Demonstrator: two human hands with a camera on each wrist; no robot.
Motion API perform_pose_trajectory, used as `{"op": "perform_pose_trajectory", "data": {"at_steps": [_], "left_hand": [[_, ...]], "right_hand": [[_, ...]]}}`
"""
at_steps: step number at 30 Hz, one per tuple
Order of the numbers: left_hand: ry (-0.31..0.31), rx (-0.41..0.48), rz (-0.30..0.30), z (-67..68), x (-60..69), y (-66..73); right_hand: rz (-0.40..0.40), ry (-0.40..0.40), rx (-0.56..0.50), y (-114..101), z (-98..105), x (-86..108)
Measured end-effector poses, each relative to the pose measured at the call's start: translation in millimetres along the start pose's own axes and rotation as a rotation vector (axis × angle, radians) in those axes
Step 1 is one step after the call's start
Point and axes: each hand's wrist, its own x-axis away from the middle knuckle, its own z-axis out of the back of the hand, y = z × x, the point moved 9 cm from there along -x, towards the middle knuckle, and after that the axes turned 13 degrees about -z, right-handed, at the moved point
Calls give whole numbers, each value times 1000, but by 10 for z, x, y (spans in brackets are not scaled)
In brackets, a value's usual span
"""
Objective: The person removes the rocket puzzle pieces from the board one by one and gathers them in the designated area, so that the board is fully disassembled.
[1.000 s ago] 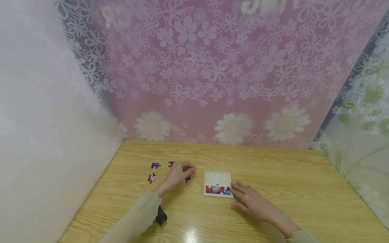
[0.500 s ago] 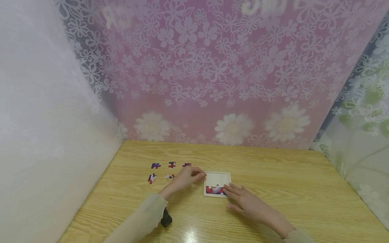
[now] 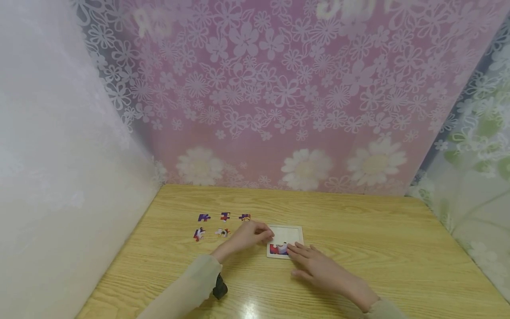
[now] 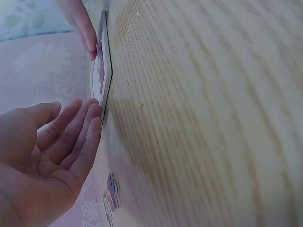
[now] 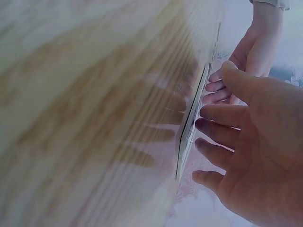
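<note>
Head view gives me the layout: a square puzzle frame (image 3: 287,227) lies flat on the worktop (image 3: 378,239), with the left hand (image 3: 246,235) at its left rim and the right hand (image 3: 318,265) over its near right corner. On the left, the fingers bend loosely with the thumb standing apart, and I see nothing pinched; whether the tips bear on the rim I cannot tell. On the right, they are relaxed and slightly spread, gripping nothing, and the exact contact is hidden from me. To settle the assembled strip (image 3: 275,249) along the near edge, I would judge it best to brace the rim on one side and press with flat fingertips on the other, lightly and straight down, so that the interlocking tabs stay level. A sideways push could ride one piece over its neighbour. Five loose pieces (image 3: 204,217) show beyond the left hand, three above two, thin and flat with rounded knobs and notches, printed in purple, red and white; I would lift each by its edge. Frame and base look like pale, smooth wood, the border straight and low. Fine yellow grain streaks the glossy worktop, before a flowered pink backdrop (image 3: 247,88).
</note>
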Motion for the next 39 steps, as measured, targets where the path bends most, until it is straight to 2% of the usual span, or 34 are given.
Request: {"op": "perform_pose_trajectory", "data": {"at_steps": [3, 9, 18, 26, 32, 39], "left_hand": [[-10, 31, 18, -20, -6, -26], [-33, 36, 31, -50, -29, -47], [-83, -49, 6, -93, -49, 42], [-125, -164, -24, -111, -61, 100], [-152, -168, -4, -152, -77, 107], [-154, -202, 12, -173, -113, 80]], "right_hand": [[-3, -19, -4, -11, -3, -5], [-1, -28, -16, -13, -16, -9], [-8, -35, -14, -4, -68, -7], [-16, -45, -20, -14, -62, -6], [-17, -44, -8, -20, -64, -8], [-6, -18, 14, -52, -41, 7]]}}
